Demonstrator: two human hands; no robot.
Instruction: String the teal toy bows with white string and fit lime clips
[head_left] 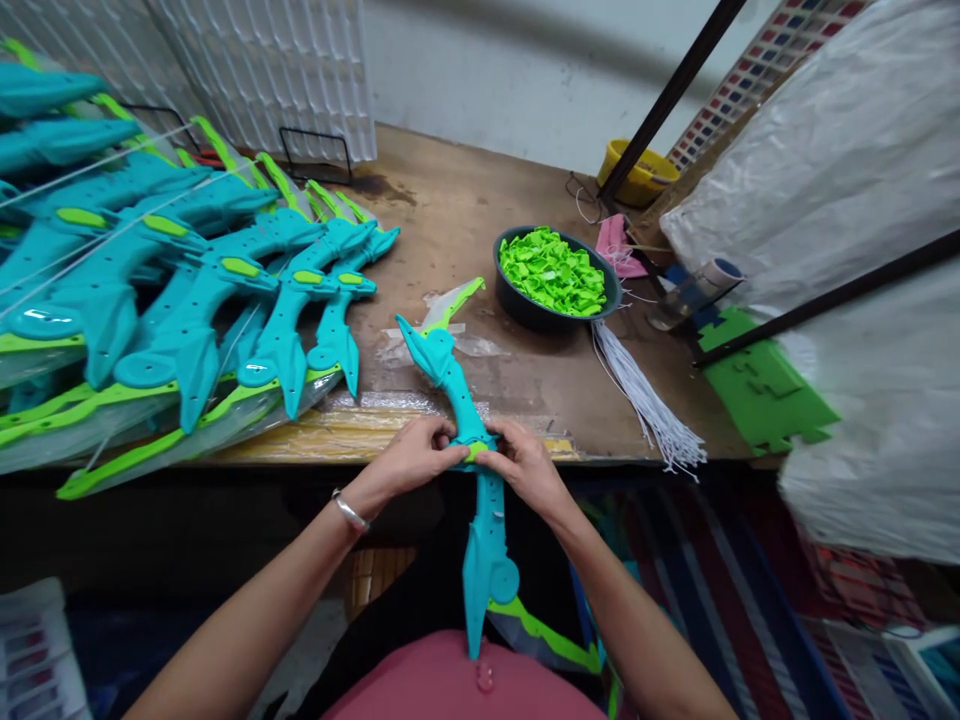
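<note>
A turquoise toy bow (465, 400) with lime-green limb ends lies across the table edge, its lower end reaching to my lap. My left hand (420, 455) grips its middle from the left, and my right hand (521, 460) grips it from the right. Both thumbs press on a small lime-green piece (474, 452) at the bow's centre; the fingers behind are partly hidden. Beyond the bow, a dark bowl (525, 312) holds many similar lime-green pieces. To its right, a bundle of white strings (649, 395) hangs over the table edge.
Many turquoise toy bows (247, 270) are heaped on the left of the wooden table (442, 185). A yellow tub (637, 172) stands at the back right. Dark metal bars (675, 100), a green foam mat piece (757, 380) and white plastic sacks (840, 200) bound the right side.
</note>
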